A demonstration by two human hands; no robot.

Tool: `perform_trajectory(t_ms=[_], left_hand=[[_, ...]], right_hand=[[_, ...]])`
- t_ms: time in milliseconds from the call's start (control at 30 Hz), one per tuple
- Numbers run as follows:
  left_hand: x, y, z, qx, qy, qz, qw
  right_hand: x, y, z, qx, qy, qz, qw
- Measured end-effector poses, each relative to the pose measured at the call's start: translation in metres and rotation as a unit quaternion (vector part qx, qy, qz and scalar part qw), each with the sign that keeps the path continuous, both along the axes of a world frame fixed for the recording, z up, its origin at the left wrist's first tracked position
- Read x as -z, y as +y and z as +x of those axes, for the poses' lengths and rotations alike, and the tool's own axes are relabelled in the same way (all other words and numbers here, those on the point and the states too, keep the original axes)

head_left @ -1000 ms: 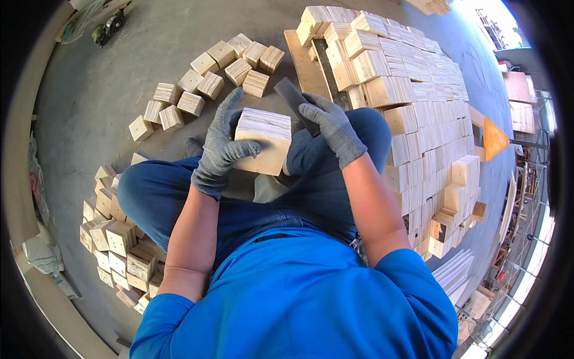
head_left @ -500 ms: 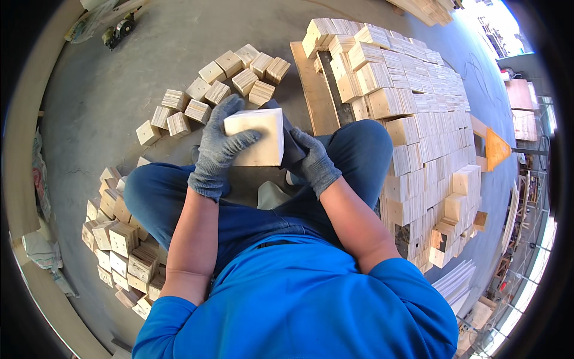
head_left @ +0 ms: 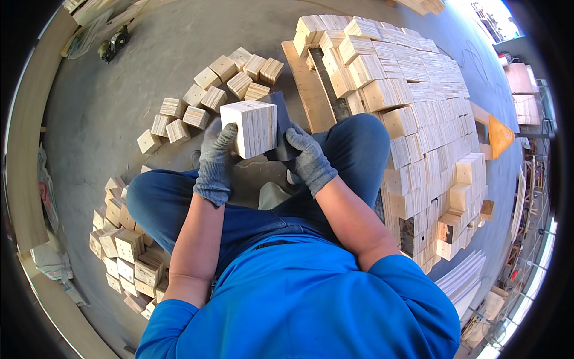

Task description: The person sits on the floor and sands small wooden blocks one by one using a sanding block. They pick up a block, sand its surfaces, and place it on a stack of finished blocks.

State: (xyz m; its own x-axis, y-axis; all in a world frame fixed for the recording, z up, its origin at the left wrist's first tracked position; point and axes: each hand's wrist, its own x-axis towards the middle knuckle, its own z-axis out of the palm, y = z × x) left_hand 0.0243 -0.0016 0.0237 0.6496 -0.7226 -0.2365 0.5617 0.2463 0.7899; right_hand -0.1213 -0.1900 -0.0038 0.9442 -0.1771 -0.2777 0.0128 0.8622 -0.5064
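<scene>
Head view: the left hand (head_left: pixel 214 163), in a grey glove, grips the near left side of a pale wood block (head_left: pixel 250 128) held up over the knees, while the right hand (head_left: pixel 309 160), gloved too, pinches a dark flat sanding pad (head_left: pixel 281 125) against the block's right face. Beyond the left hand, loose blocks (head_left: pixel 209 90) lie scattered on the concrete floor (head_left: pixel 131 90). Right of the right hand stands a big stack of blocks (head_left: pixel 418 102).
</scene>
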Motion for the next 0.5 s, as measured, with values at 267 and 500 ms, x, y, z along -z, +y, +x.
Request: perform_trajectory(t_ms=[267,500], left_hand=[[0.008,-0.011,-0.021,0.014,0.231,-0.166,0.959],[-0.011,-0.001,-0.014,-0.013,0.171,-0.141,0.975]], right_hand=[[-0.028,-0.003,0.008,0.021,-0.016,-0.136,0.990],[-0.045,-0.022,0.003,-0.008,0.021,-0.267,0.963]])
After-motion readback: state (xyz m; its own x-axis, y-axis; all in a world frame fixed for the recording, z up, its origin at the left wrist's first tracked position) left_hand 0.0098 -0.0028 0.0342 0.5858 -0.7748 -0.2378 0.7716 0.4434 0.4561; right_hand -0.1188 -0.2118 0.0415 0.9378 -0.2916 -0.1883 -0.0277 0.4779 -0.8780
